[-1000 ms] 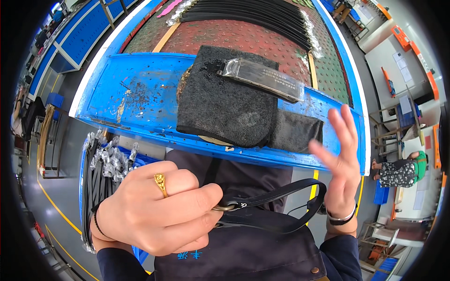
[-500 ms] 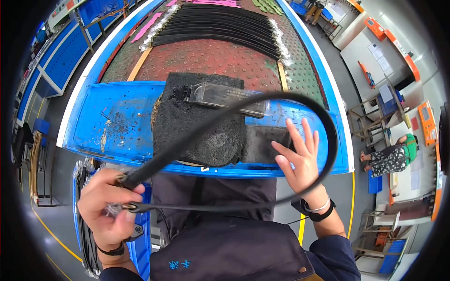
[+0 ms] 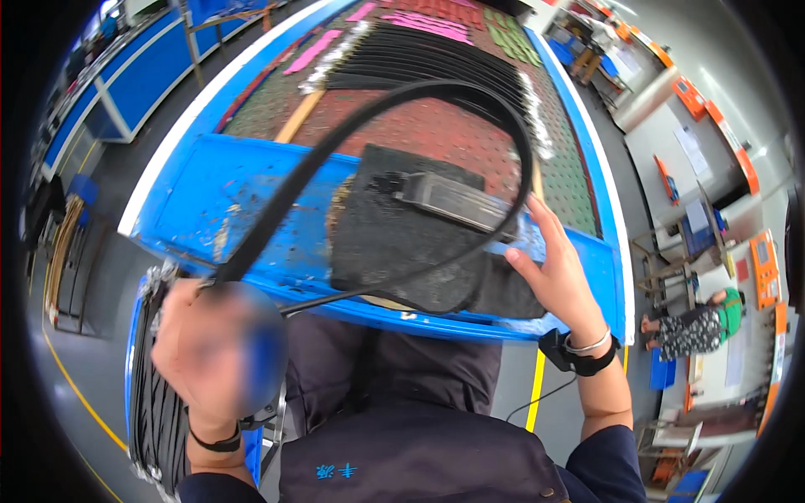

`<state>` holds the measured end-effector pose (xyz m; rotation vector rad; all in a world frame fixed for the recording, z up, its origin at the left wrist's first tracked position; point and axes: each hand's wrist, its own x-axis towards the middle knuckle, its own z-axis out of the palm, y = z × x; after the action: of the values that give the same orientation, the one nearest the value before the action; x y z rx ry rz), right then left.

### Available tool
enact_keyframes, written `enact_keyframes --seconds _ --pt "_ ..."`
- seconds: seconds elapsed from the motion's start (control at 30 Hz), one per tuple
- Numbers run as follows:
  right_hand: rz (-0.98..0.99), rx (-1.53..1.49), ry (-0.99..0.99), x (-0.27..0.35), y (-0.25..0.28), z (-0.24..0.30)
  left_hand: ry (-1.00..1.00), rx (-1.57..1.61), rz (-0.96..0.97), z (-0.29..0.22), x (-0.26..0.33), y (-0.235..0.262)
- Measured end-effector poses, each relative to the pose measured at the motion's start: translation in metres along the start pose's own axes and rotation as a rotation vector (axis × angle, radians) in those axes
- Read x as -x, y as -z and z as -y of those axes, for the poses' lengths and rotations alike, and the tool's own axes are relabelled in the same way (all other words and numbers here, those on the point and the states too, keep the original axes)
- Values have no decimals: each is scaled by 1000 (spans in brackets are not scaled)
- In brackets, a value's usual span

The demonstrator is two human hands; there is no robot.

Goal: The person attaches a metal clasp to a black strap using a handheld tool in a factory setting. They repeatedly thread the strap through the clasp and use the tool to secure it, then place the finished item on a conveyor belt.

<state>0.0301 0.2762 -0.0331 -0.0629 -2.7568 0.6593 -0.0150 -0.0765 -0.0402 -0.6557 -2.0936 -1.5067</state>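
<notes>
Strap (image 3: 287,194) sits clamped in left fingers (image 3: 178,314), looping beside the parted right fingers (image 3: 550,229).

Dark navy sleeves, the left (image 3: 214,490) and the right (image 3: 604,469), end on the forearms. A dark apron bib (image 3: 411,444) covers the chest, marked with small bright-blue characters (image 3: 335,471) and fitted with a round snap (image 3: 547,493) near its lower right edge. Similar dark cloth (image 3: 444,356) covers the lap. A pale metallic bangle (image 3: 591,342) and a black wristband (image 3: 595,365) circle the right wrist, beside a small black box-shaped device (image 3: 553,346) and a thin black cable (image 3: 541,401). Another black band (image 3: 216,443) rings the left wrist. The left hand (image 3: 214,348) is largely blurred; the right hand (image 3: 558,272) is bare.
</notes>
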Motion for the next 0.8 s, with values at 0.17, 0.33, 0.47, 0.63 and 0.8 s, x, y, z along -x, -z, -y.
enact_keyframes --seconds 0.17,0.33,0.47,0.63,0.8 --pt "23 -50 -45 -10 -12 3 -161 -50 95 -6 -10 8" --pt "-36 -582 -153 1 -15 6 -151 0 100 3 -11 6" --pt "-352 -1076 -201 12 -14 -1 -84 35 54 1 -10 3" --pt "-642 -1510 -188 46 28 -38 -88 42 84 -1 -17 2" --pt "-752 -1452 -37 54 38 14 -124 77 256 -18 -24 -21"
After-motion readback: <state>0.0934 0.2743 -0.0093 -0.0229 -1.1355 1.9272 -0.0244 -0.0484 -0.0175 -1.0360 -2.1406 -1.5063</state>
